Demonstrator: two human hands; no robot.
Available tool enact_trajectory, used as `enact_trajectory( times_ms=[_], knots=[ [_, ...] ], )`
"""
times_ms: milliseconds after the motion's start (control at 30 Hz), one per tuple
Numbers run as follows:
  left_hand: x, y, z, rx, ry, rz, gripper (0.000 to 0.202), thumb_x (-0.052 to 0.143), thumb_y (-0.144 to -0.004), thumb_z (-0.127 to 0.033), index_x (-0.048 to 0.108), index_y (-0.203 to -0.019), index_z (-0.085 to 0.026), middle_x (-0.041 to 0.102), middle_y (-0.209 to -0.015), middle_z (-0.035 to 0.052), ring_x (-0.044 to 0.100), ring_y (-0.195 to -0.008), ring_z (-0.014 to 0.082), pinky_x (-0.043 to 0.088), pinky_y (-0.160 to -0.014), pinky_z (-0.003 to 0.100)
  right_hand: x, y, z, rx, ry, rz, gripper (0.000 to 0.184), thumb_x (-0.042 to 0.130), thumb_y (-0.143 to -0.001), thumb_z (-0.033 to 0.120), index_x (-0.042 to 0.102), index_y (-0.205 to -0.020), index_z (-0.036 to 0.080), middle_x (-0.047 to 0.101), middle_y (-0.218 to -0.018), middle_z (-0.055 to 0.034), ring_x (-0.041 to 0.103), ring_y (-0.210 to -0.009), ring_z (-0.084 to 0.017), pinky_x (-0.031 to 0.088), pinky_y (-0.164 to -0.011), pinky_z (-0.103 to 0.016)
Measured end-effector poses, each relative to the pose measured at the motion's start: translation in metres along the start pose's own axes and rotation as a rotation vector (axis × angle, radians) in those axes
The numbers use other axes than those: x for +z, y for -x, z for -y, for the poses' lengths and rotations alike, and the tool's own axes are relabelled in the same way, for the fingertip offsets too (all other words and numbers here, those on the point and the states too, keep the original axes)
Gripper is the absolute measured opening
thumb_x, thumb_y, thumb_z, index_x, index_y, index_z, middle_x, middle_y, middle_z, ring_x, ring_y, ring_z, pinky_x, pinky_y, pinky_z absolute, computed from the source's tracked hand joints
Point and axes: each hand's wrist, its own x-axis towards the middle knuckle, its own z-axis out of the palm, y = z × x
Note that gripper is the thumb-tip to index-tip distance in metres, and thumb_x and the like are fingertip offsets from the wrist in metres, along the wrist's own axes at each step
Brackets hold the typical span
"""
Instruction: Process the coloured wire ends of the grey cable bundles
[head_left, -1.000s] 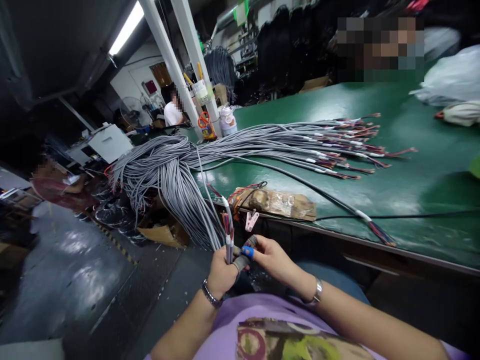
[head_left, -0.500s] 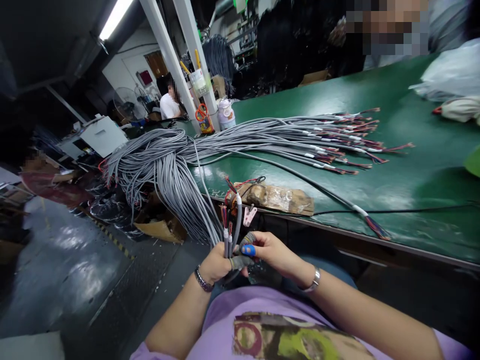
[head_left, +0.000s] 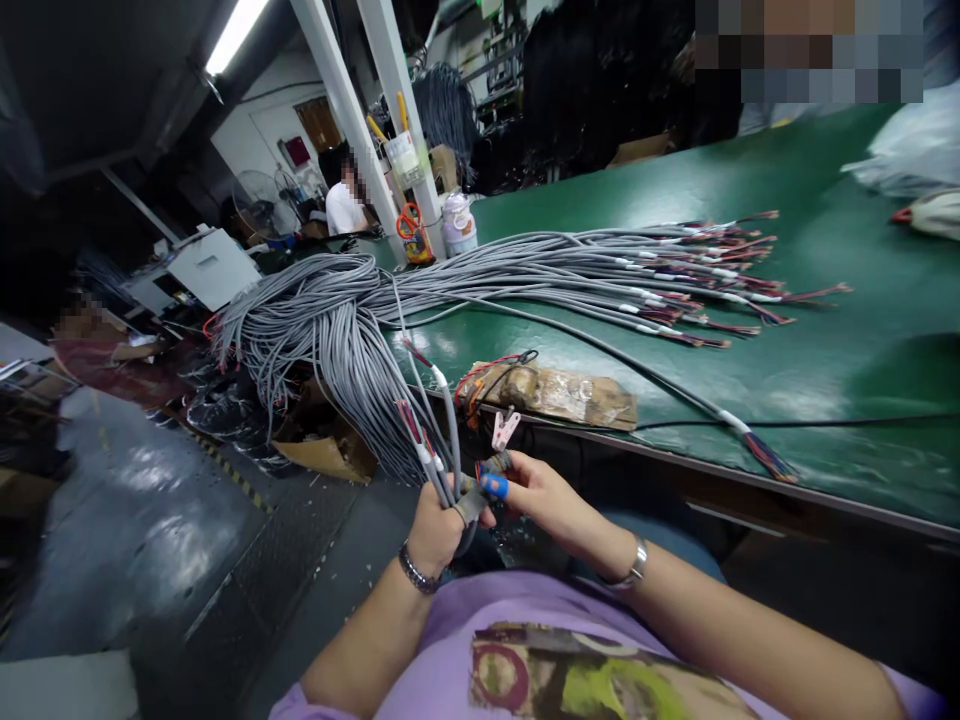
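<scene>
My left hand (head_left: pixel 435 528) is closed round a few grey cables (head_left: pixel 442 440), whose stripped ends with coloured wires stick up above the fist. My right hand (head_left: pixel 541 496) sits just to the right, fingers pinched at the same cables, with a blue cap on one fingertip (head_left: pixel 494 486) and grey wrap on others. Both hands hover over my lap, in front of the table's near edge. A big bundle of grey cables (head_left: pixel 345 330) hangs from the green table (head_left: pixel 825 340) down toward my left hand.
Cable ends with coloured wires (head_left: pixel 697 290) fan out across the table. A brown taped pad (head_left: pixel 562 395) and a pink clip (head_left: pixel 504 428) sit at the near edge. A single black cable (head_left: pixel 675 395) crosses the table. White posts (head_left: pixel 352 120) stand behind; people sit farther off.
The cable ends in my left hand have tilted to the left, and one longer end now stands higher. Both hands stay together in much the same spot.
</scene>
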Motion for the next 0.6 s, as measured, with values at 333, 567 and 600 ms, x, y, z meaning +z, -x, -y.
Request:
enact_trajectory(
  times_ms=[333, 567, 600],
  knots=[
    [0.007, -0.001, 0.001, 0.031, -0.029, -0.115, 0.034, 0.062, -0.079, -0.041, 0.067, -0.058, -0.015, 0.064, -0.051, 0.0042, 0.055, -0.048, 0.013, 0.042, -0.051, 0.024, -0.002, -0.004, -0.004, -0.02, -0.063, -0.072, 0.034, 0.066, -0.071, 0.049, 0.053, -0.074, 0.017, 0.06, -0.055, 0.0008, 0.049, -0.052, -0.011, 0.033, -0.05, -0.024],
    [0.013, -0.006, 0.011, 0.002, 0.044, -0.239, 0.033, 0.063, -0.078, -0.039, 0.065, -0.057, -0.014, 0.062, -0.05, 0.0032, 0.054, -0.046, 0.0124, 0.043, -0.05, 0.024, 0.0, -0.004, -0.005, -0.051, -0.024, -0.15, 0.039, 0.068, -0.067, 0.054, 0.051, -0.069, 0.019, 0.056, -0.056, 0.0026, 0.043, -0.051, -0.01, 0.032, -0.049, -0.024],
    [0.013, -0.006, 0.011, 0.006, 0.038, -0.248, 0.033, 0.062, -0.079, -0.038, 0.065, -0.057, -0.014, 0.061, -0.05, 0.0028, 0.053, -0.046, 0.0121, 0.042, -0.05, 0.023, -0.001, -0.004, -0.005, -0.056, -0.01, -0.156, 0.039, 0.068, -0.067, 0.053, 0.051, -0.069, 0.019, 0.056, -0.057, 0.0023, 0.044, -0.052, -0.01, 0.032, -0.049, -0.024]
  ],
)
